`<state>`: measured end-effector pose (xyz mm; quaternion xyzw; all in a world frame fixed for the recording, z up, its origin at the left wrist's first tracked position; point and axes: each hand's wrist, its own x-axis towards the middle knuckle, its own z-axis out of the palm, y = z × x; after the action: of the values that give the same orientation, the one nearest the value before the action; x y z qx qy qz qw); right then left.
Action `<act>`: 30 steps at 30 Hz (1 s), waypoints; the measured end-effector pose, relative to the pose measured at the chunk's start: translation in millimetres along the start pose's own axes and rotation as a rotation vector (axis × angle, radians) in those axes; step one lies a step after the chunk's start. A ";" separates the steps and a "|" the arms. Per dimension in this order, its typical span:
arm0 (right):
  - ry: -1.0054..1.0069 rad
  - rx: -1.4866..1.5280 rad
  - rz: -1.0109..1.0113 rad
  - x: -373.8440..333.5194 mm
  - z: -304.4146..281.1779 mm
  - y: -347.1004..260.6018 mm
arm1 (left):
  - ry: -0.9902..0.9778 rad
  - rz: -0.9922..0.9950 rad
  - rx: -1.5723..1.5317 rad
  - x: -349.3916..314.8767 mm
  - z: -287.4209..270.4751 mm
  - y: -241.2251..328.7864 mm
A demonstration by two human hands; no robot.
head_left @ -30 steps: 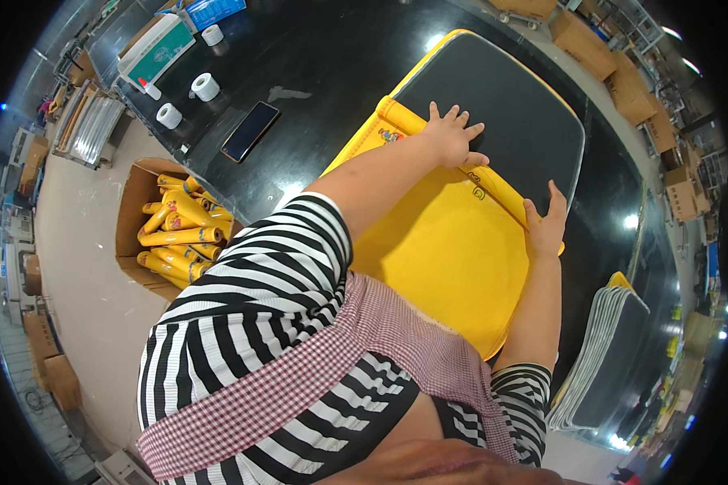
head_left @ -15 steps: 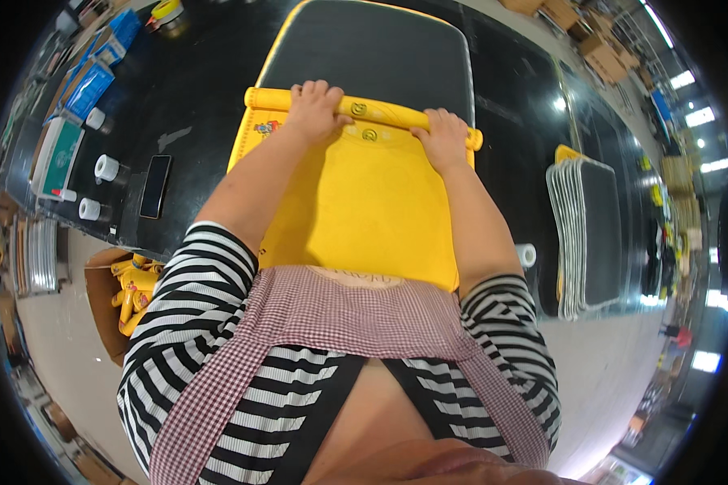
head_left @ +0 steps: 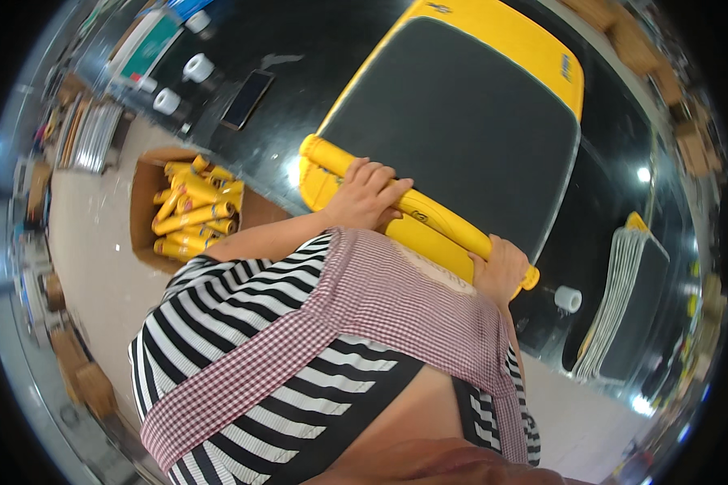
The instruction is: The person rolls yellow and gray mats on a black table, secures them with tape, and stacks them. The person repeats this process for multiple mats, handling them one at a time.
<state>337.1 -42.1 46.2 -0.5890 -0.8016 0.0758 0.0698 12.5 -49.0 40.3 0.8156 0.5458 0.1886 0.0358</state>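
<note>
A yellow printed sheet, rolled into a tube, lies slantwise close to my apron. My left hand curls over its left part, thumb and fingers pressed around it. Near the right end, my right hand grips the same roll. A short flat stretch of the yellow sheet shows between the roll and my apron, which hides the rest. Beyond the roll spreads a large dark panel with rounded corners and a pale edge. A yellow border shows past its far side.
An open carton of yellow rolls stands at the left. On the black table are a phone, white rolls, a green-and-white box and another white roll. A stack of dark, pale-edged sheets lies right.
The yellow roll has come toward me with both hands, leaving less flat yellow sheet and more dark panel showing. My view has turned, so the table appears tilted and the carton shows more fully.
</note>
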 end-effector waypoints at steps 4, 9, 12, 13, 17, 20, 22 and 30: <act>0.043 -0.074 -0.010 -0.1 0.7 -5.8 | -0.022 0.037 -0.022 -7.9 6.2 -4.9; 0.164 -0.146 -0.231 55.0 -13.4 18.7 | -0.210 -0.040 0.072 65.2 -13.1 -11.7; 0.204 0.042 -0.138 105.1 -30.3 27.2 | -0.256 -0.128 0.047 138.9 -13.8 -32.9; 0.190 0.109 -0.076 113.0 -23.3 36.2 | -0.301 -0.167 0.032 165.2 -16.1 -35.4; 0.330 -0.040 -0.270 99.8 11.1 1.9 | -0.079 -0.042 0.127 219.0 14.6 -65.1; 0.325 -0.023 -0.287 126.2 4.9 6.2 | -0.024 -0.017 0.003 226.3 17.8 -59.3; 0.270 -0.063 -0.287 160.8 -3.1 24.8 | -0.076 -0.025 -0.072 203.8 18.7 -35.4; 0.102 0.026 -0.279 229.1 -45.0 30.4 | -0.161 -0.015 0.150 235.6 20.8 -55.8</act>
<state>306.6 187.3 89.2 -0.4740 -0.8700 0.0458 0.1278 49.3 189.4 69.6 0.8245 0.5597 0.0809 0.0196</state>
